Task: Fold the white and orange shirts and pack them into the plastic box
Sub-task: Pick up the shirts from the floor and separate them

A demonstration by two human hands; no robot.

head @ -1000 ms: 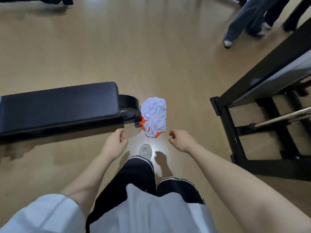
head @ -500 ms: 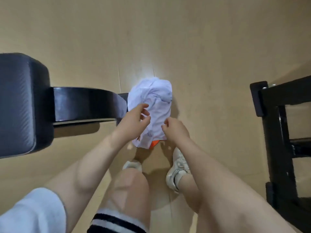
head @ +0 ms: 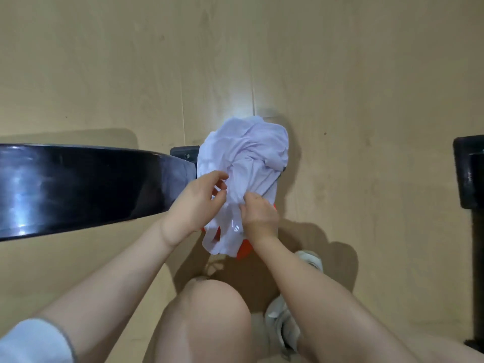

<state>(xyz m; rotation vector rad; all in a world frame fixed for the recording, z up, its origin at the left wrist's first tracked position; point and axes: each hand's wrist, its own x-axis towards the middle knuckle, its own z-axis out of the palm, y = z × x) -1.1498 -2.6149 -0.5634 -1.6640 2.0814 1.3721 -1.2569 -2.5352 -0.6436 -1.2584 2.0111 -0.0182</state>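
A crumpled white shirt (head: 248, 158) lies in a heap on the wooden floor. Under it, a strip of the orange shirt (head: 245, 248) peeks out at the near edge. My left hand (head: 196, 203) is at the heap's left side with its fingers curled into the white fabric. My right hand (head: 259, 216) pinches a fold of the white shirt near its lower edge. The two hands are close together on the cloth. No plastic box is in view.
A black padded bench (head: 86, 187) reaches in from the left, its end touching the heap. A black metal frame (head: 468, 174) stands at the right edge. My bare knee (head: 209, 310) and white sneakers (head: 282, 328) are just below the shirts.
I have crouched down over the heap; the view closed in. Both hands went from hanging free in front of me to gripping the white shirt.
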